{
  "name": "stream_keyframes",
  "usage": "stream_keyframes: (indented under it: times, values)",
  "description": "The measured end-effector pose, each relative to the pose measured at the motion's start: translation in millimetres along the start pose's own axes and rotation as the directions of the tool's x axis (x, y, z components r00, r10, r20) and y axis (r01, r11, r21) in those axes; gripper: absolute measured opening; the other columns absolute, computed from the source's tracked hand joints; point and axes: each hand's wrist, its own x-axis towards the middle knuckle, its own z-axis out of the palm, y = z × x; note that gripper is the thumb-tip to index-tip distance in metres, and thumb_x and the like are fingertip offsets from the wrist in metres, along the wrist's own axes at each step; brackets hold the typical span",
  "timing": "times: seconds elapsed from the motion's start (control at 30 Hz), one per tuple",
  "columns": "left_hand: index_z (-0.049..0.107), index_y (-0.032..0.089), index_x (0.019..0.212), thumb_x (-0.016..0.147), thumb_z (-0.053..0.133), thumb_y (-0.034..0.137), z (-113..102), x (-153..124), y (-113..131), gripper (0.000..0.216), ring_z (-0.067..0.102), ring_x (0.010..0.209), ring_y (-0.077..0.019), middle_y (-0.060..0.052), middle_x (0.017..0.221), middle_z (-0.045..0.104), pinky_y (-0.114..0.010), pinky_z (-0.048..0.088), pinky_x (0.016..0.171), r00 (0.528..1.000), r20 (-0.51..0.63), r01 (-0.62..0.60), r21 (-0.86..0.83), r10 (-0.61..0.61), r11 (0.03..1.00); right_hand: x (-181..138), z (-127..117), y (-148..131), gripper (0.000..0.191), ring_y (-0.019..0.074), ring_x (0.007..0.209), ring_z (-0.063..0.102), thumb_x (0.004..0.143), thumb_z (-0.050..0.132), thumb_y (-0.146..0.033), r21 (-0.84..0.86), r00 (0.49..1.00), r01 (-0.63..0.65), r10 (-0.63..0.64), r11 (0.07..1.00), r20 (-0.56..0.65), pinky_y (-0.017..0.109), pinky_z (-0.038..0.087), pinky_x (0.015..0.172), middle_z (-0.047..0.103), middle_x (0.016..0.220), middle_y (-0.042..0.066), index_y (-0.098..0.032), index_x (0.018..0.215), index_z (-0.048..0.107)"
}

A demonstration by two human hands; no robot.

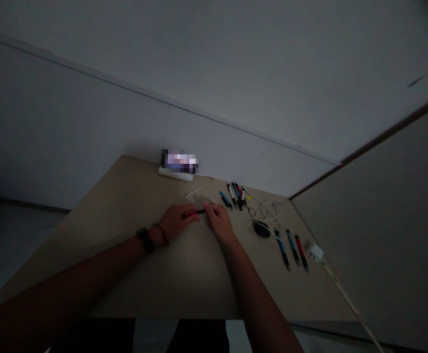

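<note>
Over the middle of the table my left hand is closed around a red and black pen. My right hand pinches the dark end of that same pen, so both hands meet on it. Fingers cover part of the pen, and I cannot tell whether it is in one piece. Just beyond the hands lies a thin white stick, like a pen refill. Blue and black pen parts lie past my right hand, beside several white, black and red pen pieces.
At the right lie two blue pens and a red pen. A black mouse sits by a coiled white cable. A white socket block is at the right edge. At the back, a lit phone leans above a white block.
</note>
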Motion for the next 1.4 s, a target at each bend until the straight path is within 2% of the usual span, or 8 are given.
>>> stream_keyframes:
  times: [0.23, 0.37, 0.47, 0.67, 0.9, 1.1, 1.23, 1.4]
  values:
    - [0.071, 0.019, 0.078, 0.093, 0.053, 0.035, -2, -1, 6, 0.028, 0.058, 0.064, -0.0142, 0.0, 0.073, 0.071, -0.026, 0.041, 0.065, 1.0, 0.001, -0.019, -0.008, 0.019, 1.0, 0, -1, 0, 0.053, 0.0121, 0.057, 0.035, 0.086, 0.058, -0.064, 0.065, 0.999, 0.02, -0.017, 0.998, -0.041, 0.026, 0.028, 0.054, 0.038, 0.058, -0.004, -0.02, 0.059, 0.048]
    - [0.072, 0.019, 0.079, 0.093, 0.053, 0.034, -4, -1, 9, 0.028, 0.06, 0.067, -0.0149, -0.001, 0.078, 0.073, -0.026, 0.043, 0.067, 1.0, -0.018, -0.01, -0.03, 0.009, 1.0, 0, -2, 3, 0.042, 0.0118, 0.056, 0.04, 0.081, 0.067, -0.061, 0.228, 0.999, -0.038, 0.043, 0.973, -0.017, 0.025, 0.03, 0.052, 0.052, 0.064, -0.002, -0.019, 0.082, 0.067]
    - [0.072, 0.019, 0.081, 0.094, 0.052, 0.035, -4, -1, 8, 0.029, 0.061, 0.068, -0.0152, -0.001, 0.079, 0.073, -0.026, 0.044, 0.068, 1.0, -0.012, -0.011, -0.043, 0.01, 0.999, 0, -3, 5, 0.041, 0.0103, 0.049, 0.033, 0.078, 0.071, -0.058, 0.263, 0.997, -0.08, 0.076, 0.961, 0.028, 0.024, 0.024, 0.048, 0.044, 0.055, -0.006, -0.019, 0.091, 0.071]
    - [0.073, 0.019, 0.08, 0.094, 0.051, 0.038, -2, 0, 3, 0.032, 0.059, 0.066, -0.0147, -0.001, 0.076, 0.072, -0.026, 0.042, 0.067, 1.0, 0.011, -0.022, -0.026, 0.022, 0.999, -1, -1, 4, 0.045, 0.0092, 0.048, 0.029, 0.077, 0.07, -0.062, 0.209, 0.995, -0.095, 0.095, 0.973, 0.009, 0.024, 0.023, 0.047, 0.04, 0.052, -0.007, -0.02, 0.068, 0.058]
    - [0.077, 0.021, 0.101, 0.09, 0.058, 0.037, -1, -1, 1, 0.027, 0.062, 0.07, -0.0161, -0.002, 0.085, 0.077, -0.027, 0.045, 0.069, 1.0, -0.001, -0.015, -0.059, 0.015, 0.998, 1, 1, 3, 0.049, 0.0095, 0.052, 0.031, 0.077, 0.071, -0.06, 0.119, 0.995, -0.026, 0.037, 0.993, -0.091, 0.024, 0.025, 0.05, 0.037, 0.053, -0.007, -0.021, 0.059, 0.048]
    - [0.076, 0.02, 0.103, 0.094, 0.053, 0.038, 0, 0, -3, 0.03, 0.066, 0.074, -0.017, -0.003, 0.088, 0.078, -0.028, 0.049, 0.074, 1.0, -0.02, -0.025, -0.094, 0.023, 0.995, 1, 1, 10, 0.048, 0.0086, 0.043, 0.027, 0.074, 0.074, -0.061, 0.36, 0.988, -0.153, 0.143, 0.92, 0.053, 0.024, 0.016, 0.043, 0.042, 0.05, -0.008, -0.019, 0.097, 0.069]
    - [0.07, 0.021, 0.122, 0.091, 0.059, 0.037, 2, 0, -4, 0.037, 0.067, 0.071, -0.0171, -0.003, 0.084, 0.078, -0.028, 0.051, 0.072, 1.0, -0.029, -0.012, -0.153, 0.008, 0.988, 2, 2, 13, 0.043, 0.007, 0.04, 0.021, 0.074, 0.075, -0.061, 0.379, 0.987, -0.163, 0.151, 0.911, 0.061, 0.024, 0.011, 0.042, 0.034, 0.046, -0.01, -0.02, 0.081, 0.064]
    - [0.067, 0.021, 0.128, 0.088, 0.062, 0.036, 2, 0, -3, 0.043, 0.065, 0.067, -0.0156, -0.001, 0.082, 0.077, -0.027, 0.049, 0.07, 1.0, -0.012, -0.005, -0.123, 0.004, 0.992, 1, 4, 11, 0.046, 0.0064, 0.039, 0.022, 0.074, 0.075, -0.062, 0.399, 0.982, -0.187, 0.18, 0.898, 0.055, 0.024, 0.013, 0.04, 0.035, 0.045, -0.01, -0.022, 0.067, 0.053]
